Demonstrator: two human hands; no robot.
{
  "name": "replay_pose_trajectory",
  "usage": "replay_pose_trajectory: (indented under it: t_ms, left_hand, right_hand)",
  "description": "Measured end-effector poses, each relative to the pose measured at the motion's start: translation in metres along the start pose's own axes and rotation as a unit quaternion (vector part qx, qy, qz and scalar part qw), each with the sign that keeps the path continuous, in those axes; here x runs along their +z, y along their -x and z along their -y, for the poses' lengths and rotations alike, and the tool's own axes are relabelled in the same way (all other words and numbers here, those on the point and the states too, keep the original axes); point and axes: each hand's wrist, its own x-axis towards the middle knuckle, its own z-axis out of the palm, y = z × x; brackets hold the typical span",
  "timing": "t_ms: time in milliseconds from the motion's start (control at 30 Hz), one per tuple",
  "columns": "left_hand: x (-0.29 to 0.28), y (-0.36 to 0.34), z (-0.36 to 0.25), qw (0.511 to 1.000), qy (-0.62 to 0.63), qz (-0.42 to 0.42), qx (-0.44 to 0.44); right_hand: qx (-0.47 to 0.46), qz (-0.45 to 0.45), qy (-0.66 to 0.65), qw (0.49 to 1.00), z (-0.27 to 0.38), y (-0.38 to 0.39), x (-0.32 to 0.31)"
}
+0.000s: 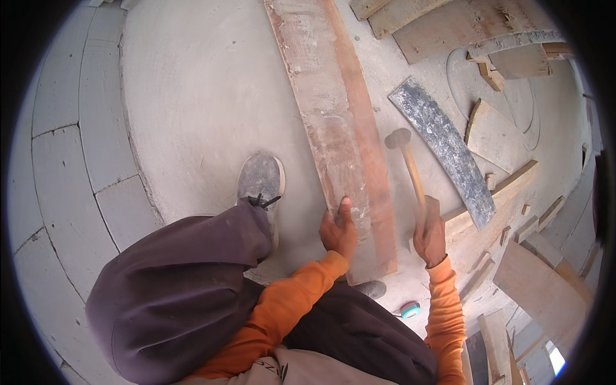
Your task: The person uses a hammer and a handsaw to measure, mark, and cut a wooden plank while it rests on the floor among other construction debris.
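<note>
Wood plank [333, 128], mid-frame, is held at its left edge by the left hand [340, 232], hammer [413, 172] clasped in the right hand [429, 234]. Nothing looks fastened on yet; what's left can't be told tbh.

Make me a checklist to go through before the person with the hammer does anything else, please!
1. Hammer held by its handle in the right hand: ok.
2. Left hand touching the long board: ok, the thumb is on top.
3. Left hand apart from the hammer's head: ok.
4. Hands covered: not ok, both are bare.
5. Right side free of loose wood pieces: not ok, several lie about.
6. Hammer's head off the floor: cannot tell.
</note>
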Motion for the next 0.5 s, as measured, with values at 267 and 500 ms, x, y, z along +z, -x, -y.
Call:
replay_pose_trajectory:
  t_ms: [267, 500]
  left_hand:
    - [0.004, -0.009, 0.012, 0.998, -0.055, -0.013, -0.033]
    - [0.003, -0.012, 0.011, 0.998, -0.053, -0.025, -0.036]
  right_hand:
    - [0.003, 0.106, 0.02, 0.994, 0.022, -0.029, 0.033]
    - [-0.167, -0.027, -0.074, 0.983, 0.041, -0.032, 0.027]
